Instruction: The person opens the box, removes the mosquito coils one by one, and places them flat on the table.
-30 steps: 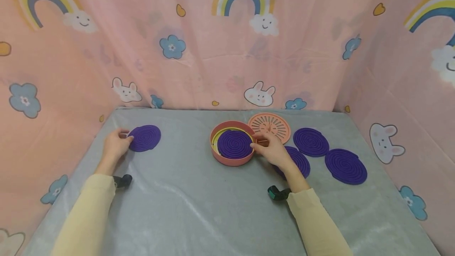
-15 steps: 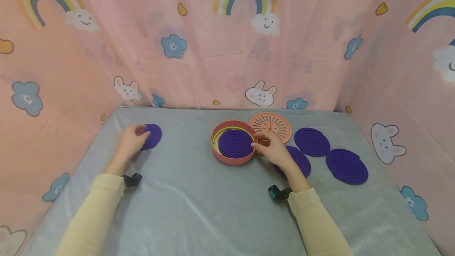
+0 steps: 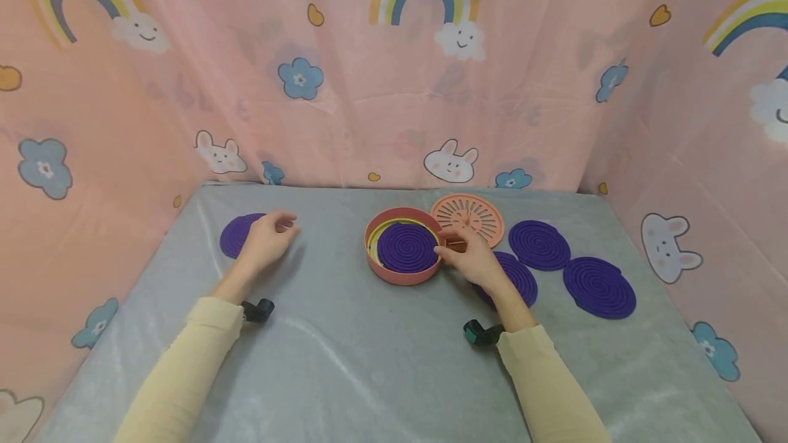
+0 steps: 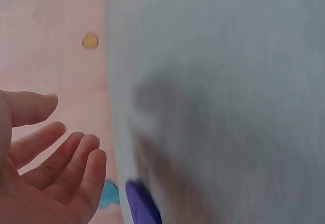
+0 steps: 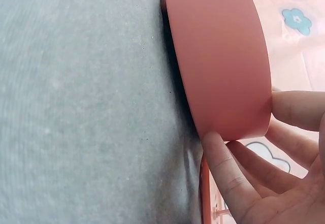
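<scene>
My left hand (image 3: 267,241) hovers over the table at the left, fingers loosely bent with nothing between them, as the left wrist view shows. Behind it a purple mosquito coil (image 3: 236,236) lies flat, partly covered by the hand. My right hand (image 3: 470,258) grips the right side of a round pink mosquito coil holder (image 3: 403,279). In the right wrist view one fingertip presses low on its outer wall (image 5: 218,56) and another reaches its rim. Inside the holder sits a purple coil (image 3: 408,247), off-centre on a yellow inner ring (image 3: 373,241).
A slotted peach lid (image 3: 477,217) lies behind the right hand. More purple coils lie at the right: one (image 3: 517,279) partly under the right hand, another (image 3: 540,245) farther back, and a third (image 3: 600,287) outermost. Patterned pink curtains (image 3: 345,135) enclose the back and sides of the grey-covered table (image 3: 345,361).
My left hand has let go of the left coil's edge and moved right across it, past its right side. The coil has shifted slightly left. My right hand stays on the holder.
</scene>
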The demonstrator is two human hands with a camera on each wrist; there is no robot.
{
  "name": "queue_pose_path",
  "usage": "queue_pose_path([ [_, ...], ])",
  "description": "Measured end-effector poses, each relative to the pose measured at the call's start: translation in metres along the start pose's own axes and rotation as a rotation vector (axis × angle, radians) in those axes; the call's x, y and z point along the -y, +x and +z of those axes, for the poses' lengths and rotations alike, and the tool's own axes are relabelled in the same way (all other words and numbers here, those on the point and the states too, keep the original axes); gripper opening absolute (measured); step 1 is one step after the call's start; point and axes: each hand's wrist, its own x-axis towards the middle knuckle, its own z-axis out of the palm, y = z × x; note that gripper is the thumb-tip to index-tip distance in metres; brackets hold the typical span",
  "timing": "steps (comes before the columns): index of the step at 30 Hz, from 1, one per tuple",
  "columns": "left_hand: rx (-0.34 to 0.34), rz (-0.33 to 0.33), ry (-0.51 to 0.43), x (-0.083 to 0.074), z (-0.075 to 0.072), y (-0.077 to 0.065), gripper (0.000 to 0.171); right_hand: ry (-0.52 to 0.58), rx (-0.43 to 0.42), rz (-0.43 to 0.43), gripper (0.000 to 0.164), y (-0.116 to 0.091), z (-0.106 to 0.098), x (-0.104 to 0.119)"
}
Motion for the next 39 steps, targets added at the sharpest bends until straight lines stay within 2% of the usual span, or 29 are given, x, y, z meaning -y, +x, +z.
queue_pose_path([
  [12,0.071,0.081,-0.050,-0.032,0.033,0.006,0.038,-0.001,0.002,0.000,0.039,-0.001,0.000,0.001],
  [22,0.069,0.138,-0.101,-0.065,0.057,0.010,0.036,-0.001,0.003,0.009,0.040,-0.001,-0.001,0.001],
  [30,0.105,0.195,-0.101,-0.094,0.072,0.014,0.037,-0.015,0.005,0.022,0.041,0.000,0.000,0.002],
  [39,0.150,0.264,-0.103,-0.117,0.089,0.018,0.034,-0.008,0.003,0.019,0.042,0.000,-0.001,0.002],
])
